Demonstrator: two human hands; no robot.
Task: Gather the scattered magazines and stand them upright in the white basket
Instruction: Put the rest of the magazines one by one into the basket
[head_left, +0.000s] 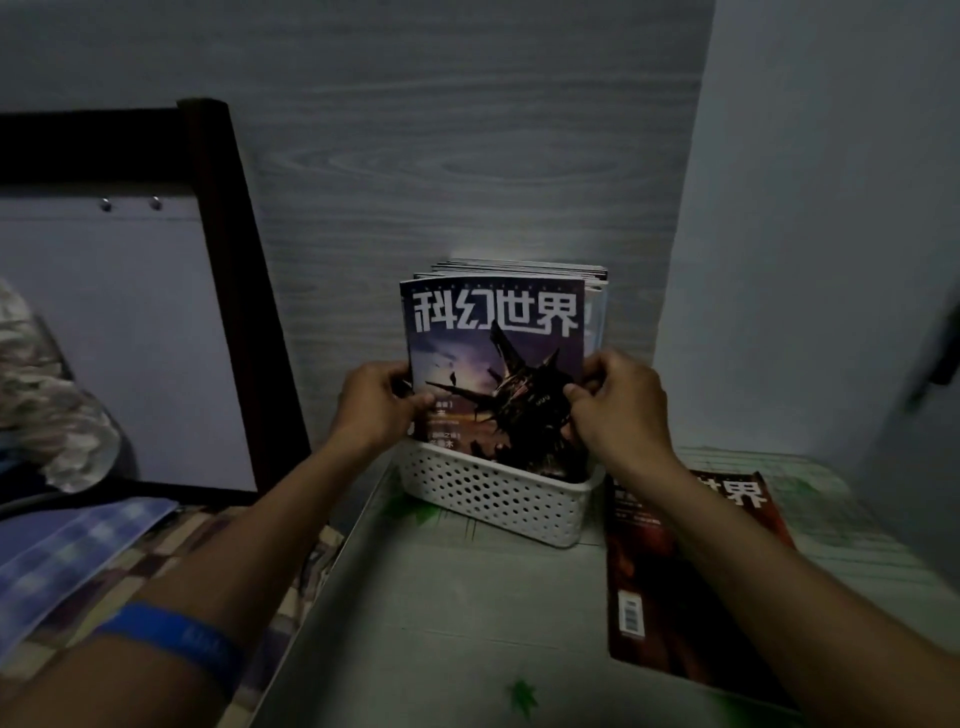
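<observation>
two hands hold the front magazine (493, 364) by its side edges as it stands upright in the white basket (493, 504), its lower part already below the rim. the left hand (371, 408) pinches the left edge, thumb on the cover and fingers curled behind. the right hand (615, 402) grips the right edge the same way, fingers curled round it.

what could go wrong from here, as i judge it: the basket looks nearly full, so pressing this copy down could buckle its soft cover or catch a bottom corner on the perforated wall. the basket is light plastic and sits near the left edge of the white table (467, 623); a hard push to the left might slide it toward that edge. letting go too soon could let the magazine sag forward, since nothing stands in front of it.

the basket holds a row of standing magazines (524, 270) packed behind the front one, only their top edges showing against the far wall. one red magazine (691, 587) lies flat on the table just right of the basket, partly under the right forearm, not yet gathered.
</observation>
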